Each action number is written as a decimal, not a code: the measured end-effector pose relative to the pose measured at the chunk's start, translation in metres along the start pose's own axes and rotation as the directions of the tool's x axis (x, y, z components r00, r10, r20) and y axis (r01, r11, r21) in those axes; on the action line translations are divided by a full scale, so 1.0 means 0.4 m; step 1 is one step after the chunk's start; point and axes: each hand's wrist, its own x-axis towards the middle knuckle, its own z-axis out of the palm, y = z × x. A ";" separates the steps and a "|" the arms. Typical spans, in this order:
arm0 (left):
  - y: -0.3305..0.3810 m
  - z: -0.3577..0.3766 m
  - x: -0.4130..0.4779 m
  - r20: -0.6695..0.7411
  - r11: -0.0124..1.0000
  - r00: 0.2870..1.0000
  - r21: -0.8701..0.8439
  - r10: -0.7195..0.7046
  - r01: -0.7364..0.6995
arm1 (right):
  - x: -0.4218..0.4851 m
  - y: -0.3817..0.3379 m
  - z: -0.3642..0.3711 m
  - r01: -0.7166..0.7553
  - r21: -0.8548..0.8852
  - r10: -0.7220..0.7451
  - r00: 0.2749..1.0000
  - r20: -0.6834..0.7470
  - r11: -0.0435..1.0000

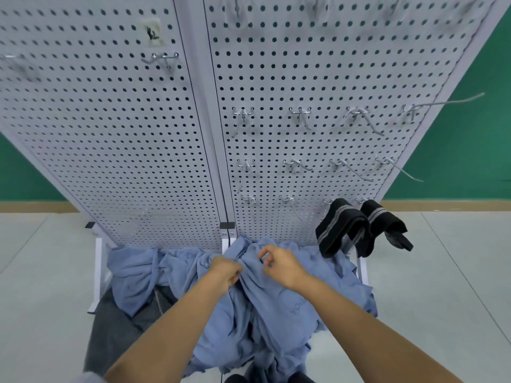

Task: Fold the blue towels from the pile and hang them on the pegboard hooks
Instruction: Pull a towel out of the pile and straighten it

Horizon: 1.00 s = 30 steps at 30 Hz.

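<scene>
- Your left hand (225, 272) is curled into a fist around a bunched ridge of the soft light-blue towel (279, 302) on top of the heap.
- Your right hand (280, 265) sits just beside it. The fingers are bent, and thumb and forefinger pinch a fold of the same towel.
- That towel lies on the crumpled pile of light-blue towels (132, 275), which is spread along the foot of the white perforated metal pegboard (138, 134) directly in front of you.
- A dark grey cloth (119, 330) shows under the left part of the pile.
- Thin bare wire hooks (300, 117) stick out of the pegboard's right panel in rows. The lowest row is just above your hands.
- Two folded black towels with grey stripes (343, 228) hang on the lower right hooks, close to the right edge of the pile and hanging partly in front of it.
- The white metal frame foot (98, 272) of the stand runs along the pile's left side.
- Behind the board are a green wall (464, 139) and a pale tiled floor (41, 272).
</scene>
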 end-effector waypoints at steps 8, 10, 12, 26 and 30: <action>0.206 -0.066 -0.240 -0.002 0.949 0.954 -0.107 0.298 -0.297 | -0.145 -0.161 -0.134 0.138 0.292 -0.174 0.979 0.101 0.946; 0.261 -0.090 -0.316 -0.001 0.917 0.924 -0.125 0.383 -0.380 | -0.181 -0.206 -0.199 0.179 0.255 -0.192 0.981 0.025 0.950; 0.317 -0.111 -0.396 0.016 0.878 0.883 -0.119 0.469 -0.464 | -0.217 -0.255 -0.271 0.234 0.185 -0.217 0.970 -0.108 0.954; 0.471 -0.298 -0.764 0.289 0.671 0.748 0.330 0.597 -0.663 | -0.412 -0.487 -0.522 0.267 -0.258 -0.292 0.954 -0.062 0.928; 0.439 -0.302 -0.793 0.346 0.567 0.831 0.611 0.436 -0.552 | -0.450 -0.529 -0.558 0.326 -0.188 -0.366 0.898 -0.246 0.927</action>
